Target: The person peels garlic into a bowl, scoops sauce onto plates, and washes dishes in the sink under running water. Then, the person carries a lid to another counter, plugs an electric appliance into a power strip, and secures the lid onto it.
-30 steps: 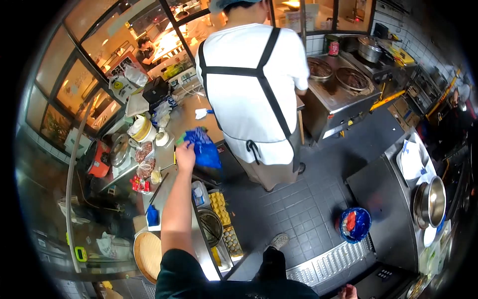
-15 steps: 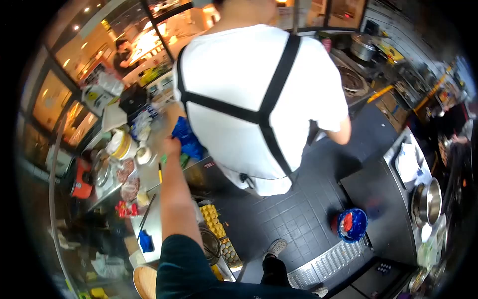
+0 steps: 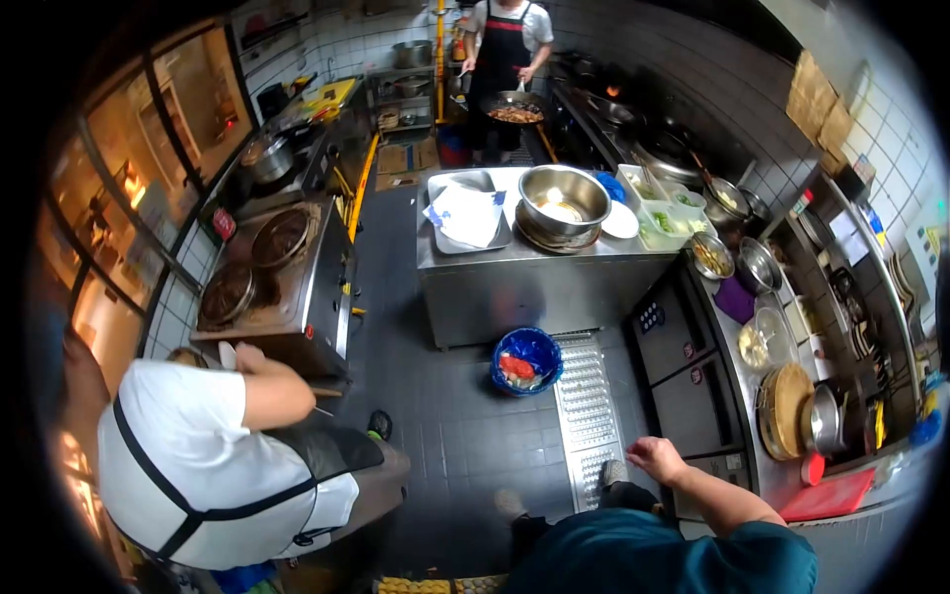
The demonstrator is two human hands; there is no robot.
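My right hand (image 3: 655, 458) hangs over the floor beside the fridge-like steel cabinet (image 3: 683, 356), its fingers loosely curled together with nothing visible in them. It touches nothing. My left hand is out of sight. Ahead of my right hand, a bin (image 3: 526, 362) lined with a blue bag stands on the floor, with red and pale scraps inside. A metal drain grate (image 3: 586, 396) runs between the bin and my feet.
A co-worker in white (image 3: 188, 465) bends at the left by a stove (image 3: 297, 287). Another person (image 3: 505, 49) holds a wok (image 3: 515, 109) at the back. A steel counter (image 3: 534, 282) carries a large bowl (image 3: 564, 198). Boards and bowls line the right counter (image 3: 727, 346).
My view has swung right, away from the cluttered left-hand counter. My left arm, stretched towards a blue plastic bag before, has left the view; my right arm has come in.
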